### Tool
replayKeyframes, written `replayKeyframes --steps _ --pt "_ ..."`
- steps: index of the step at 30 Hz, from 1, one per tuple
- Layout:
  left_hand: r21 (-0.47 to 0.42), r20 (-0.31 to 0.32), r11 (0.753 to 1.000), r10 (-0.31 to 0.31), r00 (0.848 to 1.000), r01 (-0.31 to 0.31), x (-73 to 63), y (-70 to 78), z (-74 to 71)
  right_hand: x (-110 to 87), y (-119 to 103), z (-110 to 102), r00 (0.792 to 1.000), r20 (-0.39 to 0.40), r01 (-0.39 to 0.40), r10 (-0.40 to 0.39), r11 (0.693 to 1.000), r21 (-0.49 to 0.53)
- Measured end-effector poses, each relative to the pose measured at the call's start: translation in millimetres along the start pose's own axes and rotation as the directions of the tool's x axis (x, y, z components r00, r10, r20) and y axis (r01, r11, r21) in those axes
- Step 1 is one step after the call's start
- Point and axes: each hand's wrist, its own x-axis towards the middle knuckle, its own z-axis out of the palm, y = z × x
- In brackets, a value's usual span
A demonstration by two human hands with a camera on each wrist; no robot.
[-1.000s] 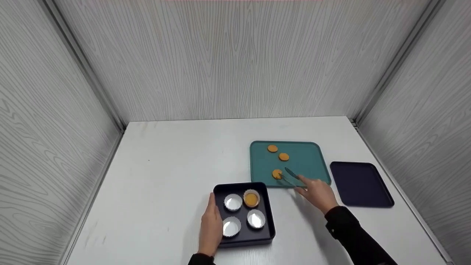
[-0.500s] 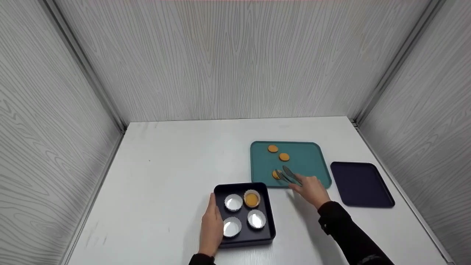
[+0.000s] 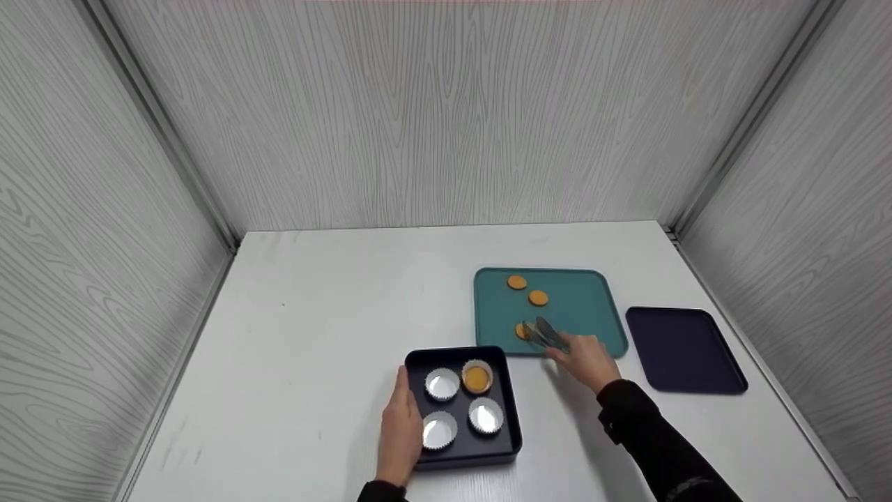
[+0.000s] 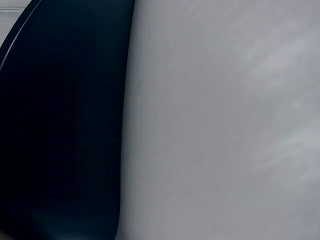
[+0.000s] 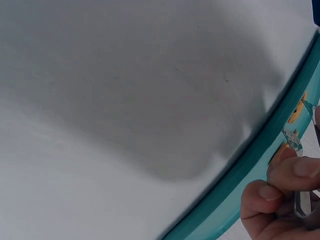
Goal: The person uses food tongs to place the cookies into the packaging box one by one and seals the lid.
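My left hand (image 3: 399,432) rests with straight fingers along the left side of a dark square baking pan (image 3: 470,458). In the pan stand several white fluted baking cups (image 3: 442,384); the back right cup holds a yellow-orange disc (image 3: 477,378). Metal tongs (image 3: 552,336) are gripped in my right hand (image 3: 587,362) over the front of a teal tray (image 3: 582,303). The tong tips sit apart at a round orange cookie (image 3: 520,331), partly covering it. In the right wrist view, fingers curl around the tongs (image 5: 292,140) near the tray edge. The left wrist view shows the pan's dark side wall (image 4: 65,125).
Two more round cookies, one further back (image 3: 516,282) and one nearer (image 3: 538,298), lie on the teal tray. A flat dark tray (image 3: 686,348) is to its right. White tabletop (image 3: 334,314) stretches left of the pan, with grey wood-grain walls (image 3: 446,118) around.
My right hand has shifted slightly left, bringing the tong tips closer over the front cookie and narrowing their gap. The left hand and pan stay in place.
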Motion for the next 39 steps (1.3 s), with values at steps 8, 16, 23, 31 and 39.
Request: replayKeyframes --steps 8,16,23,31,39 --pt "-0.002 -0.006 1.000 -0.002 1.000 0.002 0.5 -0.1 0.8 -0.9 -2 -2 1.000 -0.016 0.004 -0.004 1.000 -0.005" --pt "0.016 -0.004 1.000 -0.002 1.000 0.002 -1.3 1.4 0.5 -3.3 -4 1 0.994 -0.076 0.081 -0.084 0.996 -0.037" --pt "0.014 -0.002 1.000 0.007 1.000 -0.007 -1.7 1.5 0.2 -6.0 -4 1 0.992 -0.069 0.105 -0.110 0.992 -0.064" --pt "0.009 0.005 1.000 -0.007 1.000 0.007 -2.0 2.7 -0.8 -6.5 -7 4 0.981 -0.071 0.166 -0.179 0.973 -0.160" --pt "0.000 0.003 1.000 -0.015 1.000 0.015 -2.2 2.4 -1.0 -5.2 -13 6 0.973 -0.072 0.187 -0.221 0.929 -0.319"
